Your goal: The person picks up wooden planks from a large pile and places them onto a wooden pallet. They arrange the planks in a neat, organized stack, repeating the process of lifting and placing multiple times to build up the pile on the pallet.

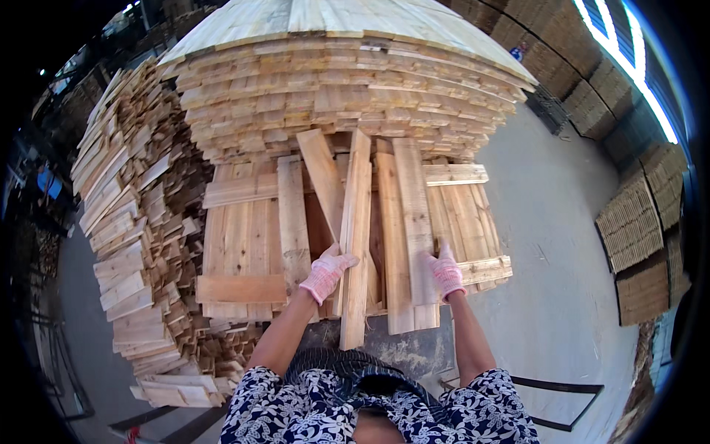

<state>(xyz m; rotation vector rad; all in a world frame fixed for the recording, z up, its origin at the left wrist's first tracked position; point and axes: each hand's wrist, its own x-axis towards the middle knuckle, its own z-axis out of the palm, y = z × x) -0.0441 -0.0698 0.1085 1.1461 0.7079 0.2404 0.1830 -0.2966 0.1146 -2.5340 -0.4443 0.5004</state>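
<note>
roughly midway between the two hands lies a long, narrow, pale wooden plank point(357, 222), its long axis running away from the wearer and its near end jutting past the front edge of the slatted wooden platform point(240, 222). it sits just to the right of the left hand point(326, 274), in a pink-and-white knitted glove, which is clearly the nearer one. that hand is curled partway closed at the plank's left edge, a digit over its face, and seems to have hold of it, though the underside is hidden. the right hand point(446, 272), gloved alike, is at the outer edge of a broad, knotty, flat wooden board point(414, 222), thumb raised and fingers blurred; whether they pinch the board or only touch it, i cannot tell.

a tan, straight-sided board point(320, 177) slants beyond the left hand, its far end tipped leftward. the platform shows smooth grain with dark knots, crossed by flat wooden battens point(240, 190). behind rises a layered stack of light timber panels point(347, 96), its edges rough and stepped; to the left, a jagged heap of splintery offcut boards point(133, 222) beside smooth grey floor point(547, 214).
</note>
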